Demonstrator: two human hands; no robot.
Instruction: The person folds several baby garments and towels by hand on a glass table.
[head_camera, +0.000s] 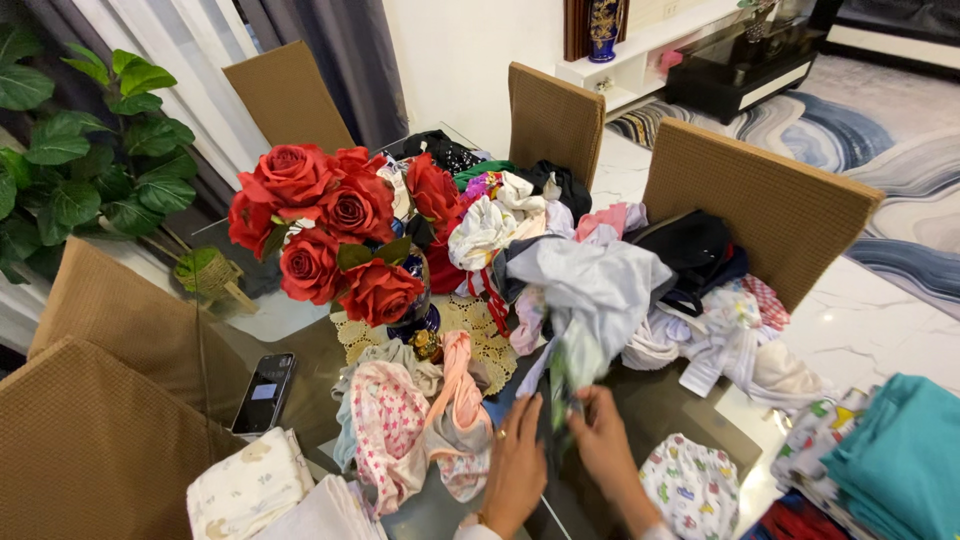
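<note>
- My left hand (517, 462) and right hand (606, 445) sit close together over the glass worktop (660, 400), both pinching the lower end of a grey-green garment (590, 300); it is blurred, so I cannot tell what kind of garment it is.
- The garment rises from my fingers up into the heap just beyond them.
- Just left of my left hand lies a pink floral cloth (390, 425); further left is a folded cream stack (250, 488), with a phone (264, 391) beyond it.
- Right of my right hand is a white printed piece (695, 485); further right is a teal stack (905, 460).
- Beyond my hands spreads the clothes heap (560, 230), with white, black and pink items mixed.
- Left of the heap, a vase (415, 310) of red roses (320, 225) stands on a lace doily (485, 335).
- Woven chairs (760, 200) ring the far side of the worktop.
- A leafy plant (80, 160) stands far left, by the curtains.
</note>
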